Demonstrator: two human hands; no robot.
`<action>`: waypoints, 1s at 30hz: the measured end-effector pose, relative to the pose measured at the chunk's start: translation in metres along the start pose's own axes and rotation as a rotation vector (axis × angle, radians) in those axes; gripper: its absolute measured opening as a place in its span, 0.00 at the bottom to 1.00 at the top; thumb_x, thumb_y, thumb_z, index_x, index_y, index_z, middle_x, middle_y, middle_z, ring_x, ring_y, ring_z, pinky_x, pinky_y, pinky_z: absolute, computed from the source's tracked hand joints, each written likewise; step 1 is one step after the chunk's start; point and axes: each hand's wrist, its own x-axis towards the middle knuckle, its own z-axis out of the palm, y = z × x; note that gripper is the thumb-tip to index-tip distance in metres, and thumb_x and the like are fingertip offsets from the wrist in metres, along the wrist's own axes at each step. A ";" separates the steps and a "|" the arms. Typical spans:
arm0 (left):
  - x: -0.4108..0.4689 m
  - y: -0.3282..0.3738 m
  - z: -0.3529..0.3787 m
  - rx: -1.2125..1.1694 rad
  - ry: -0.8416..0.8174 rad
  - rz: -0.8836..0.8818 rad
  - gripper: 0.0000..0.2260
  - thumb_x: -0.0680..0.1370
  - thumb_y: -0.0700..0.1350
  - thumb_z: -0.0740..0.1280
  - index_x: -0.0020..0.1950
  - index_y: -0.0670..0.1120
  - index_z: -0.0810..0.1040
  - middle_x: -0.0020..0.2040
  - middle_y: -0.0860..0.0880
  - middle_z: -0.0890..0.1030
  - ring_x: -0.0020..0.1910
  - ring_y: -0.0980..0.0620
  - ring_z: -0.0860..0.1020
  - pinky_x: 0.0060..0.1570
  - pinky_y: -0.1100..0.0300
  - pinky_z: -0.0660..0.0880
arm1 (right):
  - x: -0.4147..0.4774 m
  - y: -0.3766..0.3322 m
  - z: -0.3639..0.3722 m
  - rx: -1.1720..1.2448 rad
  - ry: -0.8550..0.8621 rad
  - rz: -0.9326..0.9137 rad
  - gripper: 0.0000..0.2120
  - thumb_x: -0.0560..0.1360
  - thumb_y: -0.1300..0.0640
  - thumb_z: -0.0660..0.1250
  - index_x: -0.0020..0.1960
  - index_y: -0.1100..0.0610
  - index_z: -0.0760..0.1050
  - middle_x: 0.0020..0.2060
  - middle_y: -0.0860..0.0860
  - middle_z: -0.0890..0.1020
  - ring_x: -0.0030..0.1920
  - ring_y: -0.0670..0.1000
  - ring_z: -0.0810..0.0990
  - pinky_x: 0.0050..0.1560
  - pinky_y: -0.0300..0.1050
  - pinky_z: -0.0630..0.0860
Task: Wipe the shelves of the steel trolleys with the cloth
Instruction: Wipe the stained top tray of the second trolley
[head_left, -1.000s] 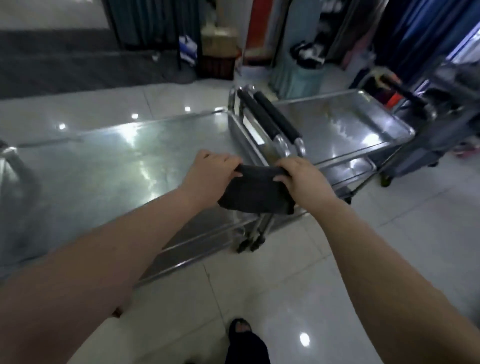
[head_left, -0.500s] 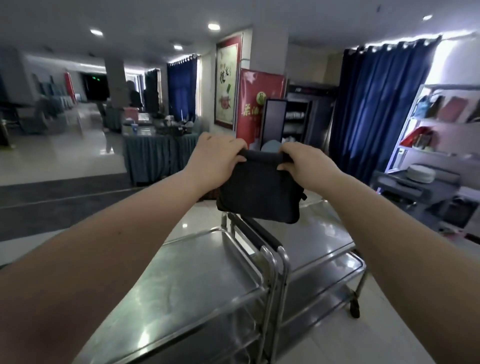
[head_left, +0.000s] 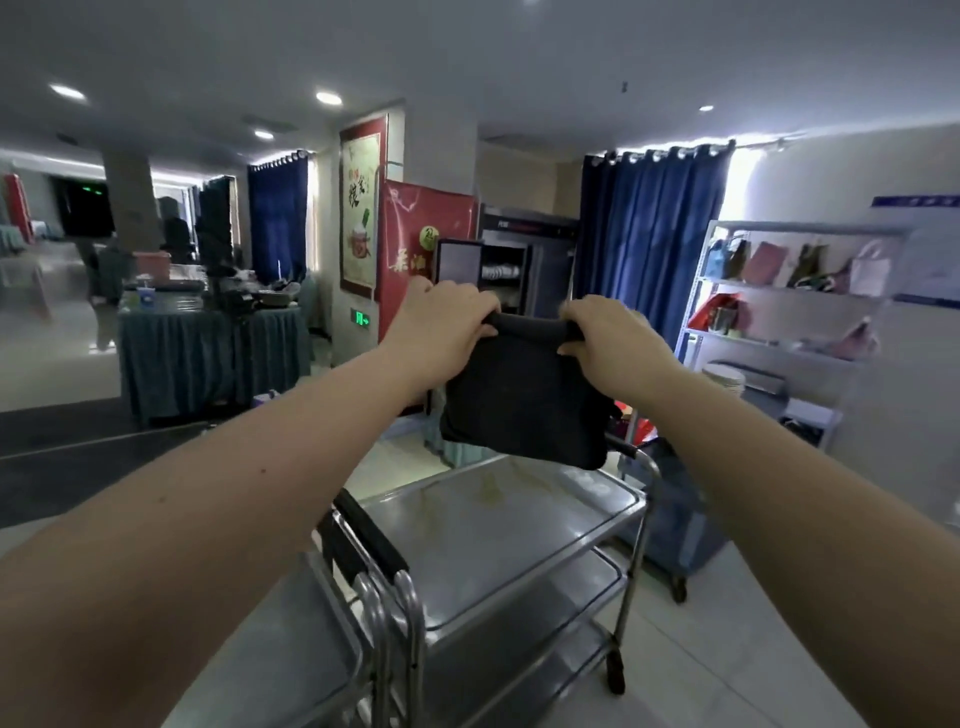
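Observation:
A dark folded cloth (head_left: 522, 400) hangs in the air at chest height, held by its top edge. My left hand (head_left: 447, 319) grips the cloth's left corner and my right hand (head_left: 610, 343) grips its right corner. Below the cloth stands a steel trolley (head_left: 498, 525) with three shelves; its top shelf shows yellowish smears. A second steel trolley (head_left: 291, 649) is pushed against it at the lower left, its black handle bars (head_left: 363, 540) touching the first one's.
A dark blue wheeled cart (head_left: 680, 519) stands right behind the far trolley. A white shelf rack (head_left: 789, 322) with bags lines the right wall. A skirted table (head_left: 208, 348) is at left, with blue curtains (head_left: 649, 244) and an open cabinet (head_left: 498, 275) behind.
My head has tilted up from the trolley tops to the room. Both hands have lifted the cloth from trolley-handle height to chest height, still gripping its top corners.

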 end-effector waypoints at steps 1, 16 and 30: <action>0.011 0.011 0.018 0.003 -0.002 0.005 0.09 0.82 0.50 0.60 0.58 0.51 0.76 0.53 0.49 0.79 0.54 0.45 0.76 0.52 0.50 0.65 | 0.000 0.020 0.007 -0.009 -0.008 0.001 0.04 0.78 0.57 0.66 0.48 0.55 0.71 0.48 0.51 0.73 0.52 0.57 0.74 0.54 0.54 0.70; 0.082 0.062 0.282 0.099 -0.168 0.054 0.09 0.82 0.49 0.59 0.57 0.48 0.76 0.48 0.49 0.79 0.46 0.45 0.77 0.42 0.54 0.58 | 0.054 0.221 0.204 0.044 -0.159 0.058 0.05 0.77 0.57 0.66 0.52 0.55 0.72 0.52 0.54 0.75 0.56 0.57 0.72 0.54 0.52 0.70; 0.063 -0.009 0.500 -0.148 -0.321 -0.186 0.09 0.81 0.47 0.62 0.55 0.46 0.79 0.47 0.47 0.81 0.46 0.44 0.77 0.49 0.50 0.65 | 0.134 0.267 0.441 0.139 -0.338 0.052 0.10 0.74 0.58 0.68 0.54 0.50 0.71 0.54 0.49 0.74 0.55 0.52 0.72 0.53 0.47 0.68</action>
